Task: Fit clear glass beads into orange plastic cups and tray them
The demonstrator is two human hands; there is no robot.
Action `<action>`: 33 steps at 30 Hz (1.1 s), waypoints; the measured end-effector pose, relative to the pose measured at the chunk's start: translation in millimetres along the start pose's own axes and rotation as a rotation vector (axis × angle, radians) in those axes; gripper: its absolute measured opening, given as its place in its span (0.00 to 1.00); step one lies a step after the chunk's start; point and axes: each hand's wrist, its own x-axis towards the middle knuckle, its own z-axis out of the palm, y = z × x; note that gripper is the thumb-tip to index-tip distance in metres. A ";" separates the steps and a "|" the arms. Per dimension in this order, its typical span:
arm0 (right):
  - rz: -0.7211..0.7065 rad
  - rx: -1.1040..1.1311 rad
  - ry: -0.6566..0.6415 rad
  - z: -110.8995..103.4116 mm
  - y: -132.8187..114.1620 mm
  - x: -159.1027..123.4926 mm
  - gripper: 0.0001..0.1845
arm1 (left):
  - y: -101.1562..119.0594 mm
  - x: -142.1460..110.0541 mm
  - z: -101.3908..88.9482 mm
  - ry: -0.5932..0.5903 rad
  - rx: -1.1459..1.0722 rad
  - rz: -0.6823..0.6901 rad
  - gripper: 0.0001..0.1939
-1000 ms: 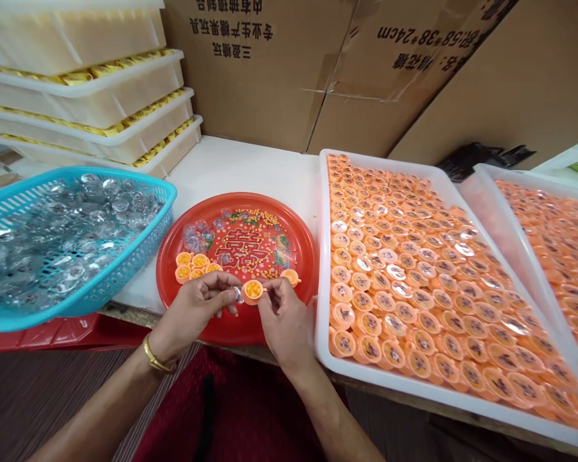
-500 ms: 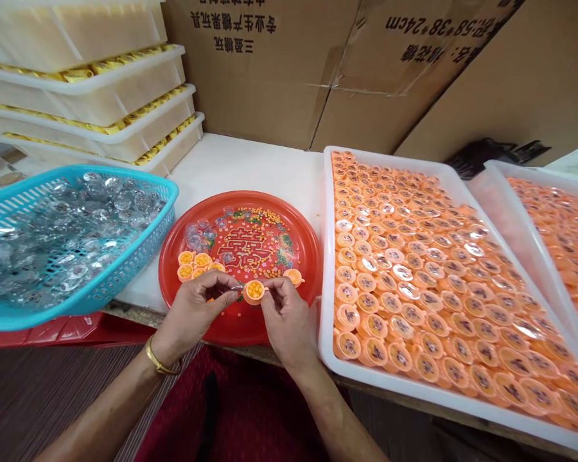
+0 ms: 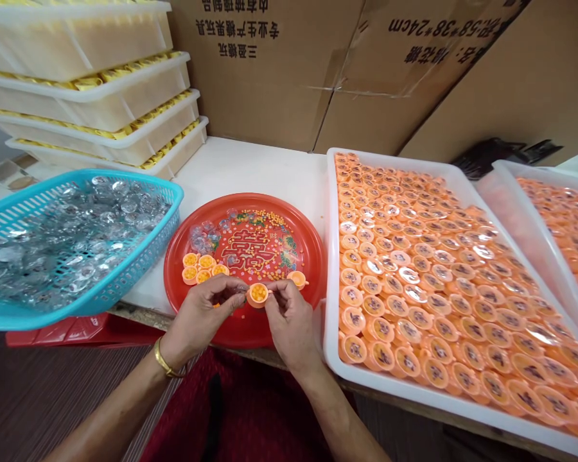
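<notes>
Over the red tray [image 3: 250, 332], my right hand [image 3: 291, 321] pinches a small orange toy cup [image 3: 259, 295] by its handle side, its mouth facing up and filled with yellow candy beads. My left hand [image 3: 209, 314] is closed at the cup's left edge, a small clear plastic lid [image 3: 243, 290] between thumb and forefinger, mostly hidden by the fingertips. Several filled orange cups [image 3: 206, 262] cluster on the tray's left, and another orange cup [image 3: 297, 279] sits to the right. Loose yellow beads [image 3: 270, 218] and clear lids [image 3: 203, 236] lie toward the tray's back.
At left, a blue basket [image 3: 166, 224] holds many clear lids. Large white trays [image 3: 334, 308] of lidded orange cups stand at right. Stacked white bins [image 3: 183, 138] with yellow wrapped items rise at back left, beside cardboard boxes [image 3: 270, 90].
The whole view has shifted slightly, moving everything a little right and down in the picture. Both hands keep their pinch, with the cup and lid still close together.
</notes>
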 end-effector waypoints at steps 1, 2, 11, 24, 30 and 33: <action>-0.001 -0.001 0.000 0.0 0.3 0.0 0.04 | 0.0 0.1 -0.9 -0.002 0.009 0.004 0.10; -0.002 0.001 0.000 0.1 0.9 -0.1 0.04 | 0.1 0.2 -2.0 -0.008 0.019 0.010 0.10; 0.001 0.020 -0.019 0.9 3.8 0.2 0.05 | 3.5 -0.5 -7.2 -0.118 0.112 0.057 0.17; 0.006 0.031 -0.031 1.4 4.8 0.6 0.05 | 9.0 -1.8 -8.0 -0.033 0.275 0.199 0.05; 0.011 0.066 -0.030 1.1 2.8 0.3 0.05 | 6.3 -4.0 -6.2 -0.012 0.319 0.246 0.11; 0.012 0.055 -0.037 0.6 1.6 0.2 0.05 | 4.8 -5.2 -6.3 0.007 0.317 0.234 0.13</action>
